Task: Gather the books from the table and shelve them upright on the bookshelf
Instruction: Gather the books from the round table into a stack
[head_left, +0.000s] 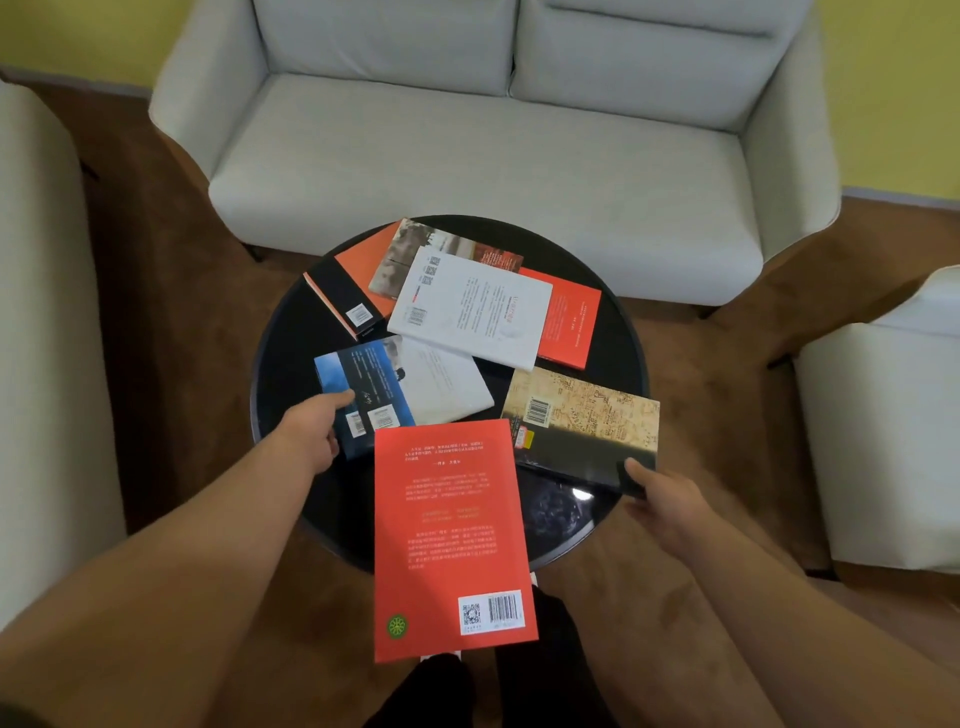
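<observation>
Books strewn over a round black table before a grey sofa.
Left hand grips the blue book; right hand pinches the map-covered book by its corner.

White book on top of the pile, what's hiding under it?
Under the white book, a red book pokes out at the right and a brownish photo-cover book at the far edge. The rest of both, and anything else beneath, is covered.

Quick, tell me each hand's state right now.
Left hand: grips the blue book at its near edge, thumb on top.
Right hand: pinches the near corner of the map-patterned book.
</observation>
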